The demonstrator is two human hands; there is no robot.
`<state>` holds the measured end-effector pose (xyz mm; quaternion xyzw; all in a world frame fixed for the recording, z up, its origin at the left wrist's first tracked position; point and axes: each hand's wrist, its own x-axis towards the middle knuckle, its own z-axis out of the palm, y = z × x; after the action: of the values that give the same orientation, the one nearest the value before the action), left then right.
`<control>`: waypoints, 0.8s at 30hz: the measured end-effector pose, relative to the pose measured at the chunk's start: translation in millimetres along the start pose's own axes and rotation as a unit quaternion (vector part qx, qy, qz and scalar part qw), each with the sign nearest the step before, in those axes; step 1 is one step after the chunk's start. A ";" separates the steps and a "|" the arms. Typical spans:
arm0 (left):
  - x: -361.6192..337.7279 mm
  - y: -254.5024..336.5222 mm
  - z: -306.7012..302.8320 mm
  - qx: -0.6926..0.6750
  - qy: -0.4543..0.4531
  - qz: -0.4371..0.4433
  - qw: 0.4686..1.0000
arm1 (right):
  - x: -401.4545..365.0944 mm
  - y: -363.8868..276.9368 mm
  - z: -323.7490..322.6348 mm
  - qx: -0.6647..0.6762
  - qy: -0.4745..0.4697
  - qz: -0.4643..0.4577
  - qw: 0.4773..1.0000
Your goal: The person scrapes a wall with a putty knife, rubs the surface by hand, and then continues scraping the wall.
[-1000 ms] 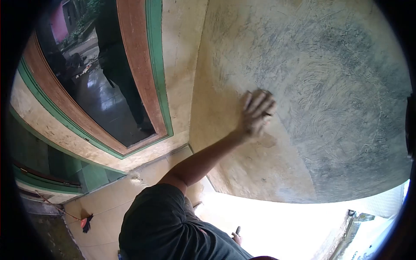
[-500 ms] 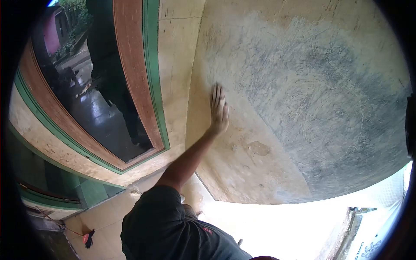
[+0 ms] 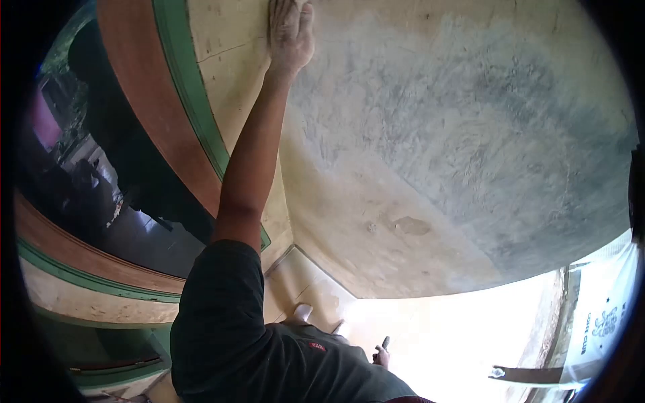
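Note:
My left hand point(image 3: 292, 35), dusty and pale, is raised high with its palm side on the beige wall by the inner corner. Its fingers lie stretched out and flat; the tips reach the top edge of the view. To its right is a wall point(image 3: 484, 154) with a wide grey, swirled patch of plaster or filler. Low down beside my body, my right hand point(image 3: 381, 357) is closed around a small, dark, elongated object point(image 3: 385, 342). What kind of object this is cannot be made out.
At left is a window point(image 3: 144, 221) with dark reflecting glass, a brown frame and green trim. My shoes point(image 3: 303, 312) stand on the tiled floor point(image 3: 285, 292). A printed white banner point(image 3: 598, 329) hangs at lower right, near bright light.
My left hand has slid up the wall toward the corner and top of view. The view has shifted, and my right hand with the dark object now shows more fully.

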<state>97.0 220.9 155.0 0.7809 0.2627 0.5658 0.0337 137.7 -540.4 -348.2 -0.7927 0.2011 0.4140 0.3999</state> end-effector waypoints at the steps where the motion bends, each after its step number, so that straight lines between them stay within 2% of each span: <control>1: -8.9 -20.8 20.9 0.122 -0.070 -0.092 0.986 | -3.5 4.4 7.7 0.009 0.012 -0.011 1.000; 2: -26.8 12.5 21.3 0.116 -0.081 -0.080 0.987 | -5.8 9.2 14.5 0.036 0.002 -0.008 0.999; 3: -71.0 53.1 19.4 -0.001 0.048 0.004 0.999 | -8.3 14.6 21.3 0.054 0.007 -0.011 0.998; 4: -108.7 87.2 6.9 -0.121 0.177 0.083 0.973 | -15.0 16.8 28.2 0.059 0.012 -0.006 0.998; 6: -210.0 54.7 46.9 -0.094 0.138 0.095 0.981 | -23.4 24.2 41.8 0.052 0.020 0.001 0.998; 7: -238.9 49.1 53.8 -0.081 0.116 0.089 0.986 | -28.1 30.6 48.0 0.035 0.028 0.000 0.999; 8: -236.0 57.4 48.8 -0.099 0.113 0.098 0.984 | -31.7 35.3 53.7 0.054 0.035 0.002 0.998; 10: -217.7 75.8 37.5 -0.095 0.108 -0.014 0.990 | -36.2 43.1 55.0 0.061 0.033 -0.031 0.997; 12: -158.1 97.9 14.7 -0.108 0.142 -0.001 0.984 | -37.8 46.6 53.2 0.065 0.048 -0.037 0.996; 14: -100.2 123.7 -1.4 -0.123 0.166 -0.043 0.977 | -33.3 51.9 50.9 0.079 0.045 -0.030 0.995; 16: -68.2 153.9 8.0 -0.099 0.159 -0.079 0.979 | -25.3 55.8 50.4 0.081 0.052 -0.025 0.995; 18: -59.7 234.5 -11.0 -0.037 0.168 0.026 0.985 | -20.7 52.3 47.4 0.079 0.055 -0.025 0.995; 20: -76.2 302.3 -7.8 -0.022 0.106 0.080 0.991 | -19.8 45.5 46.5 0.055 0.055 -0.024 0.997; 21: -92.3 328.8 8.2 -0.072 0.110 0.156 0.979 | -17.0 44.8 45.3 0.053 0.053 -0.025 0.997; 22: -114.4 359.4 9.2 -0.097 0.040 0.213 0.971 | -12.0 44.5 43.2 0.057 0.047 -0.036 0.997; 23: -142.2 384.0 19.8 0.039 0.041 0.302 0.952 | -9.5 44.3 40.5 0.061 0.042 -0.047 0.996; 24: -163.5 394.6 31.9 0.174 0.040 0.382 0.907 | -12.4 42.2 38.3 0.060 0.043 -0.048 0.996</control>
<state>236.4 -183.9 140.1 0.7916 0.0401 0.5116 -0.3317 84.1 -535.2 -370.7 -0.7929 0.2039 0.3471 0.4575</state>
